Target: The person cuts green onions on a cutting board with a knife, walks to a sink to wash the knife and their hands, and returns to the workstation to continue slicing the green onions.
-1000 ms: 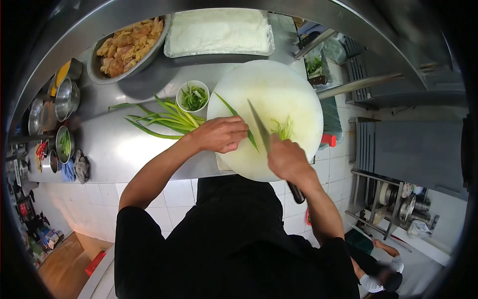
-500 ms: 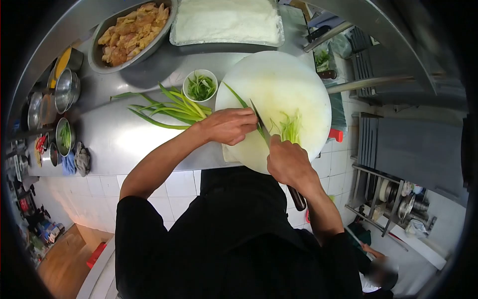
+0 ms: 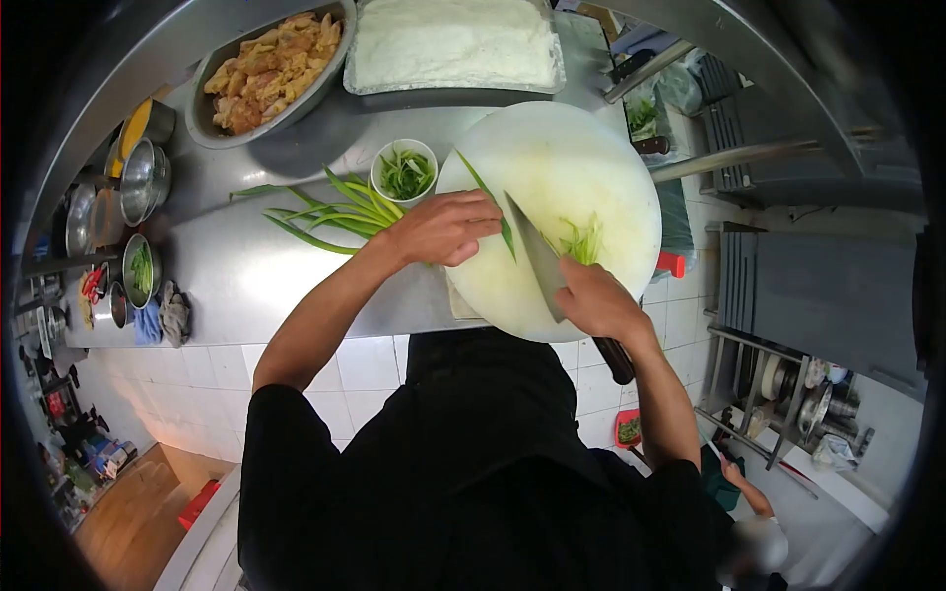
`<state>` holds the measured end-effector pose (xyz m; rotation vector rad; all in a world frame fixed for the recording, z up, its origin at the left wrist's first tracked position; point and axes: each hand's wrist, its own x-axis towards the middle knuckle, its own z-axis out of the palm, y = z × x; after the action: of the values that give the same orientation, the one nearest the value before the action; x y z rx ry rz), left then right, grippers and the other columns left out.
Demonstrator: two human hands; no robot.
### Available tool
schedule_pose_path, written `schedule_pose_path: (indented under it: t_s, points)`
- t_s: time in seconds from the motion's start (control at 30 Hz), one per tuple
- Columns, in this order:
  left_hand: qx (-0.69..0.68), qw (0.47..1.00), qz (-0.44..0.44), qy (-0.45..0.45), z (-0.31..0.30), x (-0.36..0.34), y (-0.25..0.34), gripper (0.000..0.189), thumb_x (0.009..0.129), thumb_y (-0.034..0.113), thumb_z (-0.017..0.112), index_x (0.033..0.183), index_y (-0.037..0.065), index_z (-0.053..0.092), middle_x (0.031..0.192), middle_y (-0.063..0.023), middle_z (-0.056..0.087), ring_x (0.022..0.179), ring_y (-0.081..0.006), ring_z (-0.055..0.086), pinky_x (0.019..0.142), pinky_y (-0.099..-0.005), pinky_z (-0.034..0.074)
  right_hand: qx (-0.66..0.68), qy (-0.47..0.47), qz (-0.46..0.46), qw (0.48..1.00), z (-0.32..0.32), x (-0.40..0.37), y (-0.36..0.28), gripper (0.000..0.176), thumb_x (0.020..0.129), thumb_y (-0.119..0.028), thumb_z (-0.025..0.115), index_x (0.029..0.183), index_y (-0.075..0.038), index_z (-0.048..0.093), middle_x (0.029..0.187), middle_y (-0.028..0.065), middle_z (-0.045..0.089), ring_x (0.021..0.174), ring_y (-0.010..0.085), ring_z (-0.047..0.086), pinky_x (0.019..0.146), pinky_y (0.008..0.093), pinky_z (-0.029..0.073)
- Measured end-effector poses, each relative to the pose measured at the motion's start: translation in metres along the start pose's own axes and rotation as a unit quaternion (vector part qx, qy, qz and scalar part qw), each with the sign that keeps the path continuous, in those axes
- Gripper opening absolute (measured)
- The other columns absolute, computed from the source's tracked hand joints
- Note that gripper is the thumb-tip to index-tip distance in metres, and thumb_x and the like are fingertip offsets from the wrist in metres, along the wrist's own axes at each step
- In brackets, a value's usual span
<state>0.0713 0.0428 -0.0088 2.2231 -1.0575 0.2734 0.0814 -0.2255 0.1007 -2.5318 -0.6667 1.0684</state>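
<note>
On the round white cutting board (image 3: 601, 148), my left hand (image 3: 448, 229) is closed, its curled fingertips at a long green scallion leaf (image 3: 477, 177). My right hand (image 3: 601, 298) grips a broad-bladed kitchen knife (image 3: 535, 258) by its dark handle. The blade lies just right of the leaf, apart from it, its tip pointing away from me. Thin scallion shreds (image 3: 583, 239) form a small pile right of the blade. Whole scallions (image 3: 340, 210) lie on the steel counter left of my left hand. Behind that hand stands a white bowl (image 3: 405, 146) of cut greens.
A large bowl of raw marinated meat (image 3: 347, 39) and a tray of white powder (image 3: 453, 44) stand at the back. Metal bowls (image 3: 144, 182) line the left. A steel post (image 3: 734, 161) crosses at right. Another person's arm (image 3: 754, 492) shows lower right.
The knife has moved right, away from my left hand, and its blade now leans more flat. The shreds have shifted slightly right with it. My left hand stays at the leaf.
</note>
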Motion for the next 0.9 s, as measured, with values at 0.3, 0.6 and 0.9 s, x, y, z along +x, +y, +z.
schedule_pose_path:
  t_s: [0.3, 0.6, 0.9]
  points:
    - [0.001, 0.998, 0.011, -0.068, 0.008, 0.011, 0.013, 0.042, 0.067, 0.006, 0.062, 0.108, -0.003, 0.063, 0.108, -0.0119, 0.056, 0.106, -0.0288, 0.055, 0.093, -0.0366, 0.048, -0.110, 0.045, 0.061, 0.991, -0.003, -0.005, -0.037, 0.021, 0.083, -0.009, 0.051, 0.099, 0.006, 0.053, 0.085, 0.0307, 0.066, 0.083, 0.0475, 0.066, 0.078, 0.0549, 0.052]
    - [-0.002, 0.999, 0.037, -0.031, 0.007, 0.013, 0.011, 0.028, 0.067, 0.007, 0.060, 0.094, -0.002, 0.062, 0.093, -0.0100, 0.051, 0.094, -0.0264, 0.054, 0.083, -0.0350, 0.050, -0.111, 0.073, 0.014, 0.991, 0.008, 0.008, -0.057, 0.017, 0.081, -0.003, 0.051, 0.092, 0.009, 0.052, 0.078, 0.0313, 0.065, 0.077, 0.0477, 0.067, 0.071, 0.0544, 0.053]
    - [-0.011, 0.999, 0.042, -0.002, 0.011, 0.012, 0.009, 0.028, 0.067, 0.006, 0.060, 0.094, -0.002, 0.062, 0.097, -0.0099, 0.054, 0.097, -0.0264, 0.054, 0.086, -0.0352, 0.050, -0.073, 0.040, 0.034, 0.996, -0.002, 0.022, -0.053, 0.022, 0.084, -0.007, 0.047, 0.097, 0.009, 0.053, 0.088, 0.0341, 0.065, 0.087, 0.0505, 0.064, 0.081, 0.0560, 0.050]
